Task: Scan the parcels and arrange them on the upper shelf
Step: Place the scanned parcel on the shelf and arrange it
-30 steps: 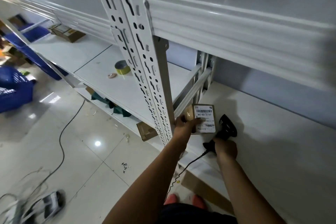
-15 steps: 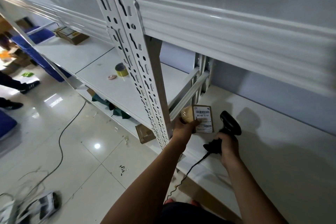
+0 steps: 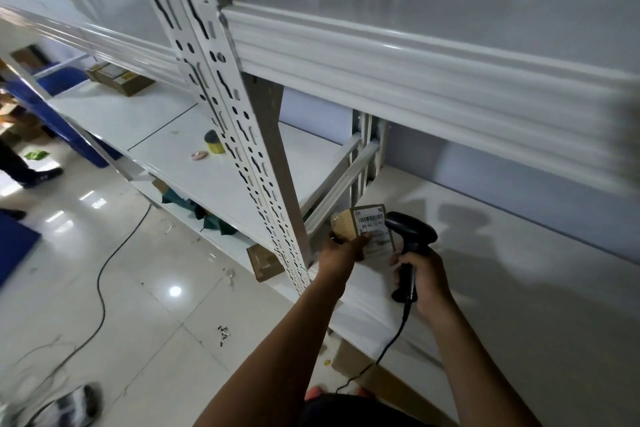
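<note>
White metal shelving lines the room, its perforated upright [image 3: 242, 135] rising mid-scene. Just right of it, over the middle shelf [image 3: 519, 281], the left hand [image 3: 341, 248] has its grip pinched on a small brown parcel [image 3: 372, 230], barcode label showing. The right hand [image 3: 426, 274] has its grip wrapped round a black scanner [image 3: 410, 230] beside that label. The upper shelf [image 3: 433, 10] juts out above. A tape roll [image 3: 214, 142] sits on the left shelf, and a cable [image 3: 102, 288] trails across the glossy tiled floor [image 3: 138, 322].

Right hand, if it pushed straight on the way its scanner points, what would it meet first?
Probably the parcel in the left hand; the scanner sits right beside it, though depth is unclear.
</note>
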### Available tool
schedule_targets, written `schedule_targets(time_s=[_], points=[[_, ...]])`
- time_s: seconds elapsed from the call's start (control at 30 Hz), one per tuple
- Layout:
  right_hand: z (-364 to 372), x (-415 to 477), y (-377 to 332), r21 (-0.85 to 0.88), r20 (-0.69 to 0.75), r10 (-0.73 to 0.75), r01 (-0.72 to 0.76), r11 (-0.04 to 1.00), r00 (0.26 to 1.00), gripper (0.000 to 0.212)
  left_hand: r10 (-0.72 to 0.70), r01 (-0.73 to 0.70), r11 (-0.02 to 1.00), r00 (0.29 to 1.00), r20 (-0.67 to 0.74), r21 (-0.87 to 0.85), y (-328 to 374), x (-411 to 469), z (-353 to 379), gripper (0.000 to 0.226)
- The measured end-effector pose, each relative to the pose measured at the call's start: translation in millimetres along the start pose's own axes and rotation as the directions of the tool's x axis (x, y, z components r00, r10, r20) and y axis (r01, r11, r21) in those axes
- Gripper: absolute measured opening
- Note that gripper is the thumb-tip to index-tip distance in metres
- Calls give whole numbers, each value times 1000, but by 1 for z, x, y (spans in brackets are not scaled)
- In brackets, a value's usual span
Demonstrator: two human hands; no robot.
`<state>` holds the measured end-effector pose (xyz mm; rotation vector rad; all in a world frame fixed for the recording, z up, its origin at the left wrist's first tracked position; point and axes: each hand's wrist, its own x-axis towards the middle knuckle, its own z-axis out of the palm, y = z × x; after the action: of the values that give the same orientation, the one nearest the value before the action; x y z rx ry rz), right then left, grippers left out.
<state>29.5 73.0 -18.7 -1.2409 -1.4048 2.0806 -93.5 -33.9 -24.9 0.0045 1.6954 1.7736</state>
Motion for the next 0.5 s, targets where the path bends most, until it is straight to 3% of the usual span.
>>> schedule_targets(time_s=[0.13, 0.23, 0.5], points=[[-6, -1, -1, -39, 16, -23, 24, 999, 1000, 20, -4, 4, 1000, 1000, -17, 16, -1, -1, 6, 46], [-6, -3, -4, -31, 35, -36, 37, 999, 999, 10, 0, 0, 1000, 1000, -30, 7, -3, -1, 8, 55], [-4, -12, -10, -112, 64, -17, 24, 993, 998, 14, 8, -6, 1000, 999, -54, 25, -7, -2, 9, 57]])
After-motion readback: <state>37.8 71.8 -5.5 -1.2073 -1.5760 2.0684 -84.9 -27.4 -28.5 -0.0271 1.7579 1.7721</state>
